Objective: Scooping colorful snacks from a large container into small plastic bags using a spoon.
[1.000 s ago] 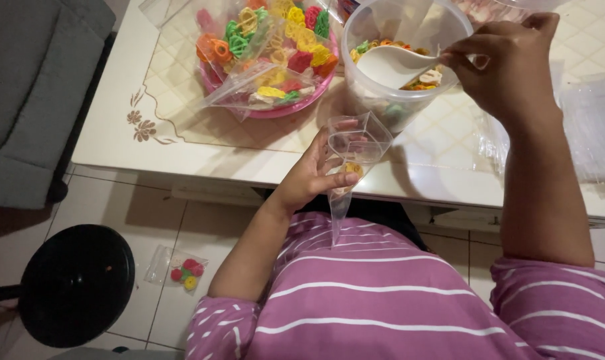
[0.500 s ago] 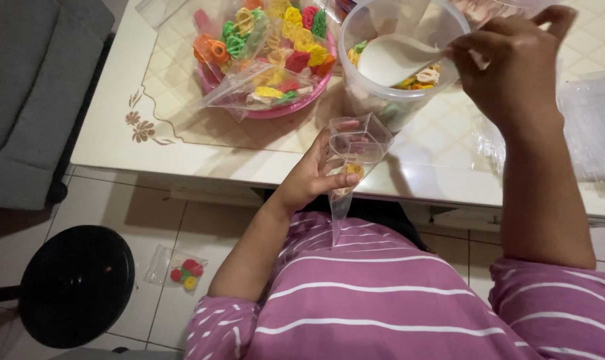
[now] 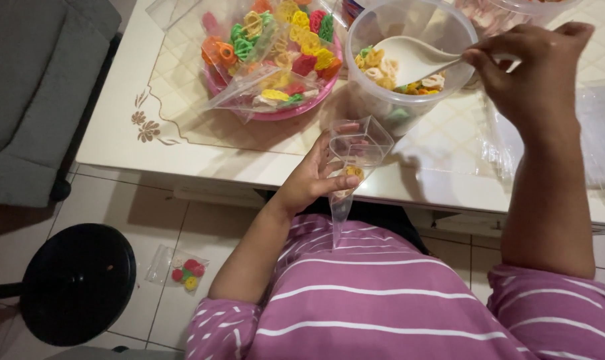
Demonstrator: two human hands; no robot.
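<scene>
Sitting at the front edge of a cream table [image 3: 116,143], you are holding two things that are lining up with each other. Your left hand [image 3: 310,179] is closing around a clear cone-shaped plastic bag [image 3: 353,163], fingers wrapped about its middle, just at and below the table's front edge. The bag's long axis is running nearly upright: its open mouth is facing up toward the table, its narrow tip is pointing down toward your striped purple shirt [image 3: 389,300], and a few yellow snack pieces are sitting inside it by your thumb. Your right hand [image 3: 532,70] is pinching the handle of a white scoop [image 3: 409,57], gripping it firmly near the table's right side. The scoop's handle is stretching leftward from your fingers, and its bowl, carrying yellow and cream pieces, is hanging over the inside of a clear round tub [image 3: 409,63] of mixed coloured snacks. So the loaded scoop is lying up and to the right of the bag's mouth, well apart from it, with the tub's near wall standing between them. The left hand is the nearer one to the bag's opening; the right is the nearer one to the tub. Beside the tub, toward the table's far left, a pink bowl [image 3: 276,110] is holding filled bags of bright snacks. One small filled packet [image 3: 182,268] is lying on the tiled floor beside a black stool [image 3: 76,283].
</scene>
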